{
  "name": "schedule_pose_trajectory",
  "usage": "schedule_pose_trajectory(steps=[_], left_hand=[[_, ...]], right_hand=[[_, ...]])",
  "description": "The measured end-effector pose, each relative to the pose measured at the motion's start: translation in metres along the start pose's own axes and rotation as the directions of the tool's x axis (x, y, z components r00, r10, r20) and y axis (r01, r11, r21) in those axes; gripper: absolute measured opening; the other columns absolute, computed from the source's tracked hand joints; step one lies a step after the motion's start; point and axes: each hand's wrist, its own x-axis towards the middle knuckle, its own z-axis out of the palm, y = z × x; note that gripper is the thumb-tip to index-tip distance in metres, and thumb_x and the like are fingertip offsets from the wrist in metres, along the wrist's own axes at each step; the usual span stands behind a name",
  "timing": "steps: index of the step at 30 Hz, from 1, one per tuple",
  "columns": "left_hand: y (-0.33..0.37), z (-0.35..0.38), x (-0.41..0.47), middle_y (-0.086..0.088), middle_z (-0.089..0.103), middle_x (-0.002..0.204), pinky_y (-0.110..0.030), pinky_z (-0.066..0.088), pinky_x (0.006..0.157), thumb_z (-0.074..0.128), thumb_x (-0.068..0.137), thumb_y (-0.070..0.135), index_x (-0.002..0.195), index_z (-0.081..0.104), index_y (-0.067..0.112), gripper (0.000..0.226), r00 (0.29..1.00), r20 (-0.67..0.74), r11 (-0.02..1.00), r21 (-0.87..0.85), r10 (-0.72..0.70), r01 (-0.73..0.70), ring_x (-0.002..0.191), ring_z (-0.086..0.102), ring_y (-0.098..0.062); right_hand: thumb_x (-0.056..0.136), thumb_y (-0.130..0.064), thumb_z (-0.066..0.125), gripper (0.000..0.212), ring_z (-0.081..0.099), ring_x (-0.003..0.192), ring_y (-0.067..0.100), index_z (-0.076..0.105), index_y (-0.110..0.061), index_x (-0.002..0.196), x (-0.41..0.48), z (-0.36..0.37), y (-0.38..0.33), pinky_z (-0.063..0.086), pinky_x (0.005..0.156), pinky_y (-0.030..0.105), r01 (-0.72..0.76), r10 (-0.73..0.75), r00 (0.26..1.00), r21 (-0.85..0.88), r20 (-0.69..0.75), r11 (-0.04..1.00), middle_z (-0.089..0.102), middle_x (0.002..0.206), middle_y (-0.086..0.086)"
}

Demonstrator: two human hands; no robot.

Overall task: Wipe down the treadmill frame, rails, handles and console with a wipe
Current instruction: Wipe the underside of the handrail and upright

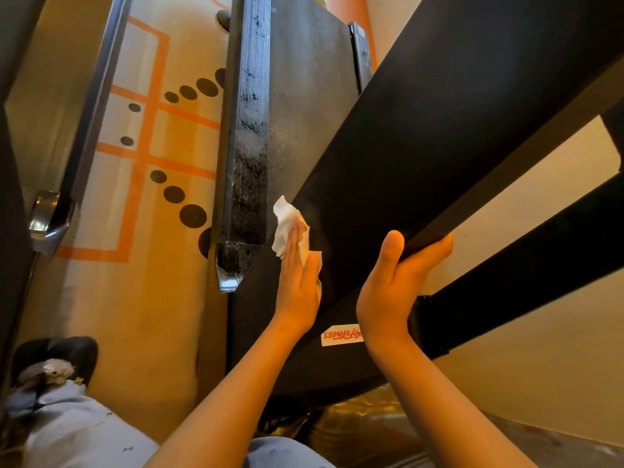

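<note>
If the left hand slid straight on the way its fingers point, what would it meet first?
More of the black frame beam under the wipe; past its edge, possibly the treadmill belt, depth unclear.

The wipe (287, 224) is mostly buried under the left hand (299, 285), just its crumpled top poking out toward 11 o'clock. On the right hand (388, 285), the fingers (435, 246) slip behind the frame beam (439, 130) at its lower edge, only their outer side showing. That wrist covers half the label (337, 336), so its red lettering can't be read whole. The beam runs off at 2 o'clock; the shoe (54, 363) at 8 o'clock is blurred.
</note>
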Motion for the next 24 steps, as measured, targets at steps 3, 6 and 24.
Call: schedule_pose_trajectory(steps=[3,6,24], left_hand=[[-0.024,-0.011,-0.005,0.001,0.019,0.159,-0.037,0.020,0.117,0.039,0.086,0.055,0.154,0.010,0.026,0.080,0.993,-0.048,0.994,-0.028,-0.109,0.108,0.146,0.018,-0.016],[-0.049,-0.022,-0.011,-0.002,0.014,0.161,-0.034,0.015,0.114,0.038,0.101,0.044,0.154,0.004,0.026,0.065,0.973,-0.105,0.978,-0.051,-0.208,0.203,0.147,0.013,-0.019],[0.016,0.042,-0.055,0.014,0.022,0.157,-0.008,0.022,0.110,0.021,0.096,0.053,0.135,0.016,0.060,0.040,0.924,-0.212,0.934,0.236,0.318,-0.268,0.143,0.020,0.004]], right_hand=[[0.089,-0.073,0.028,0.095,0.024,0.145,0.020,0.003,-0.006,0.153,0.001,0.000,0.011,0.027,0.116,0.050,0.000,0.000,1.000,0.004,-0.013,1.000,0.018,0.158,0.007],[0.089,-0.072,0.029,0.095,0.027,0.143,0.019,0.004,-0.006,0.153,0.000,0.000,0.013,0.028,0.114,0.052,0.012,-0.012,1.000,0.008,-0.014,1.000,0.021,0.156,0.005],[0.092,-0.029,0.060,0.032,0.027,0.142,0.015,0.052,-0.020,0.121,0.022,-0.079,0.009,0.013,0.119,0.048,0.693,-0.668,0.721,-0.166,0.185,0.702,0.046,0.137,0.001]])
